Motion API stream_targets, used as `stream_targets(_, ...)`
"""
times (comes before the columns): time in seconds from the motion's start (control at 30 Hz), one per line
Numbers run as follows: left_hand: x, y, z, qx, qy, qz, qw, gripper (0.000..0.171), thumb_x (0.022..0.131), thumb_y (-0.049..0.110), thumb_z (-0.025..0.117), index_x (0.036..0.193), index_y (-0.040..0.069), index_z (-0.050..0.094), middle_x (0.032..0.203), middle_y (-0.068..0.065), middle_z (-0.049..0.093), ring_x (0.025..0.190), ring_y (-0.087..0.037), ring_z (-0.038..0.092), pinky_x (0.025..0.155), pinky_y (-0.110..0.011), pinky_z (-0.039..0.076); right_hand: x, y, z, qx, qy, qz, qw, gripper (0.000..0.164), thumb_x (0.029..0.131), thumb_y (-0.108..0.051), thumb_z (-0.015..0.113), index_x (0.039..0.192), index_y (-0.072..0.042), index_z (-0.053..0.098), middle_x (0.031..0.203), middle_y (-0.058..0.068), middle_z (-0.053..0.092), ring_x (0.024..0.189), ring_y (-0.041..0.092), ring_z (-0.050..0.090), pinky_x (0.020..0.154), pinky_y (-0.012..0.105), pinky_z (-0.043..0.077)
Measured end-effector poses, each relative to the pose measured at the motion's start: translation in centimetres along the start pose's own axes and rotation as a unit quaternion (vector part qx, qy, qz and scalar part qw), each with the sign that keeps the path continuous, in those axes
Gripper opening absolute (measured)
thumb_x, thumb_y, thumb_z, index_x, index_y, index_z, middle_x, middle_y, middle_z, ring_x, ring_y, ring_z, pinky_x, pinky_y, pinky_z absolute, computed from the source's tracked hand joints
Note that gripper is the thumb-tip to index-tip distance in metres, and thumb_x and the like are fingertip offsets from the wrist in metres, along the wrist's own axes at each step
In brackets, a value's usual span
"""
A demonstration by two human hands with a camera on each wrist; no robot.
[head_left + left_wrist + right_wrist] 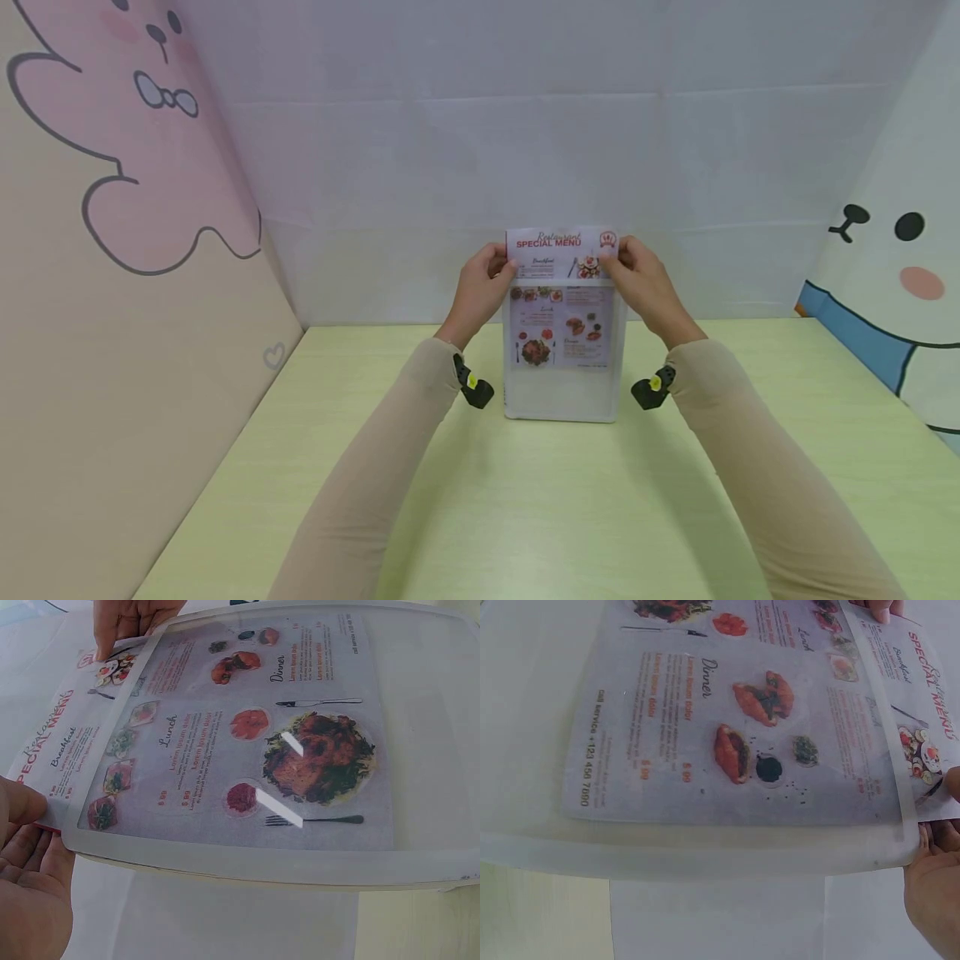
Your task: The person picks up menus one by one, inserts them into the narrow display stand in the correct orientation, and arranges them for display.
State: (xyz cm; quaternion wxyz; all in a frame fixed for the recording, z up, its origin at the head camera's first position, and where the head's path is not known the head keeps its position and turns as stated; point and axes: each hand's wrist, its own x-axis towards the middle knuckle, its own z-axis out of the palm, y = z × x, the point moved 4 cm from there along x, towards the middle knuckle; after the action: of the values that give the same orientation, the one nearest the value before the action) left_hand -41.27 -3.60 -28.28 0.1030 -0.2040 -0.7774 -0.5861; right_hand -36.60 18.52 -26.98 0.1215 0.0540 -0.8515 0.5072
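Note:
A printed restaurant menu sheet (547, 254) is partly inside a clear, white-framed upright display stand (558, 396). Its top strip, with the "Special Menu" heading, sticks out above the frame's upper edge. The rest shows through the clear front, and its lower edge lies above the stand's bottom. My left hand (483, 279) pinches the sheet's left edge near the top, thumb in front. On the opposite edge my right hand (645, 283) pinches it likewise. In the left wrist view the left thumb (22, 802) lies on the paper; fingers of both hands are partly hidden behind it.
The stand rests on a pale wooden table (555, 517) near the back, before a white sheet-like wall (465, 167). Side panels with cartoon animals, a pink one (165, 183) at left and a white one (885, 275) at right, bound the table.

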Motion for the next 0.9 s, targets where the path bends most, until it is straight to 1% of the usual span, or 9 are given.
stream_targets(0.17, -0.08, 0.14, 0.00, 0.000, 0.000, 0.002, 1.0000, 0.020, 0.099, 0.017, 0.054, 0.115, 0.008, 0.059, 0.109, -0.008, 0.067, 0.097, -0.016, 0.062, 0.085, -0.034, 0.051, -0.07, -0.01, 0.02, 0.003, 0.002, -0.003, 1.000, 0.045, 0.102, -0.040, 0.040, 0.130, -0.005, 0.039, 0.122, 0.018, 0.056, 0.103, 0.026, 0.052, 0.090, 0.040, 0.039)
stream_targets(0.37, -0.07, 0.19, -0.01, 0.002, 0.000, 0.007, 1.0000, 0.021, 0.098, 0.018, 0.055, 0.116, 0.007, 0.059, 0.109, -0.008, 0.067, 0.097, -0.016, 0.062, 0.086, -0.034, 0.051, -0.24, -0.14, -0.06, -0.001, 0.005, -0.009, 1.000, 0.040, 0.102, -0.039, 0.039, 0.125, -0.005, 0.041, 0.116, 0.017, 0.056, 0.098, 0.025, 0.051, 0.084, 0.037, 0.039)
stream_targets(0.7, -0.10, 0.13, -0.12, 0.001, 0.003, 0.003, 1.0000, 0.020, 0.098, 0.017, 0.055, 0.115, 0.007, 0.059, 0.109, -0.008, 0.067, 0.098, -0.015, 0.062, 0.087, -0.034, 0.050, -0.32, -0.11, 0.05, -0.006, 0.002, -0.018, 1.000, 0.039, 0.102, -0.038, 0.039, 0.124, -0.006, 0.042, 0.122, 0.018, 0.055, 0.100, 0.026, 0.051, 0.085, 0.039, 0.039)
stream_targets(0.9, -0.15, 0.13, -0.19, 0.002, 0.003, 0.003, 1.0000, 0.020, 0.098, 0.017, 0.055, 0.115, 0.007, 0.059, 0.110, -0.008, 0.066, 0.098, -0.015, 0.062, 0.087, -0.034, 0.050, -0.31, -0.07, 0.10, -0.008, 0.005, -0.021, 1.000, 0.036, 0.103, -0.036, 0.040, 0.121, -0.005, 0.043, 0.120, 0.018, 0.056, 0.098, 0.025, 0.051, 0.084, 0.038, 0.039)
